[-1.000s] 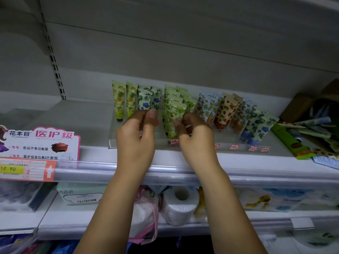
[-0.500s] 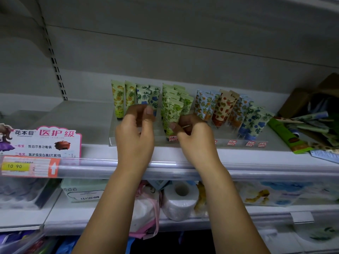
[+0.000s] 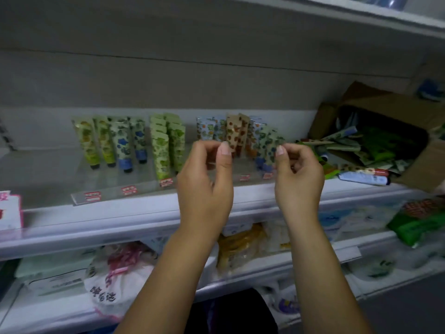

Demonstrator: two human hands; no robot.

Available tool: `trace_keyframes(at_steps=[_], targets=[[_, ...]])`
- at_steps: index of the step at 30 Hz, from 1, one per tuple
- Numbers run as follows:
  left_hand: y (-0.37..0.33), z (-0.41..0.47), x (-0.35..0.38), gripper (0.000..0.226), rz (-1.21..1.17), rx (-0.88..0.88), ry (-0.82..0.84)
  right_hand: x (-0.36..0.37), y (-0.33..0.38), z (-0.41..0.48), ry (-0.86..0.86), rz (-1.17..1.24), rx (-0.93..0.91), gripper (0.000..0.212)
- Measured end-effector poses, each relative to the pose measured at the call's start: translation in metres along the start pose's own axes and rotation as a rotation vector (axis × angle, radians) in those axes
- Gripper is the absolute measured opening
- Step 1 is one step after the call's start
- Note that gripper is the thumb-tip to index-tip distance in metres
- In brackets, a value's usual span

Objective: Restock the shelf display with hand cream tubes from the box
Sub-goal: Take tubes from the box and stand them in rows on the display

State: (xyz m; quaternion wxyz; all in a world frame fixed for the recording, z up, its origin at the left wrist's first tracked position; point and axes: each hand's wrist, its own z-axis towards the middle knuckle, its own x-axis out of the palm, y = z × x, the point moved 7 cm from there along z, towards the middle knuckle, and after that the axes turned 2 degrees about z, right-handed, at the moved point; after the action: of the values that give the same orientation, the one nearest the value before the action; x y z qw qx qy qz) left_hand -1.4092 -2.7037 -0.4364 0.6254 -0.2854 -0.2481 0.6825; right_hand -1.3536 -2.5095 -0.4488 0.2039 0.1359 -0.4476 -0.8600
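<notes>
Hand cream tubes [image 3: 166,145] stood in the shelf display [image 3: 125,189]; the left hand [image 3: 204,184] and right hand [image 3: 298,179] hovered loosely curled, apparently empty — a careless brush might topple the leaning rows.

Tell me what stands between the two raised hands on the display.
In the head view, between the left hand and right hand stand the brown-patterned hand cream tubes, upright in the clear display tray.
</notes>
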Motion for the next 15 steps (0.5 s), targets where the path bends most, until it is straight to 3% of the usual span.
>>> trace_keyframes(at_steps=[8, 15], targets=[[-0.029, -0.004, 0.136, 0.034, -0.245, -0.204, 0.369, -0.100, -0.063, 0.061, -0.068, -0.183, 0.115, 0.011], [-0.019, -0.012, 0.238, 0.034, -0.139, -0.415, 0.632, -0.156, -0.111, 0.103, -0.050, -0.358, 0.182, 0.022]])
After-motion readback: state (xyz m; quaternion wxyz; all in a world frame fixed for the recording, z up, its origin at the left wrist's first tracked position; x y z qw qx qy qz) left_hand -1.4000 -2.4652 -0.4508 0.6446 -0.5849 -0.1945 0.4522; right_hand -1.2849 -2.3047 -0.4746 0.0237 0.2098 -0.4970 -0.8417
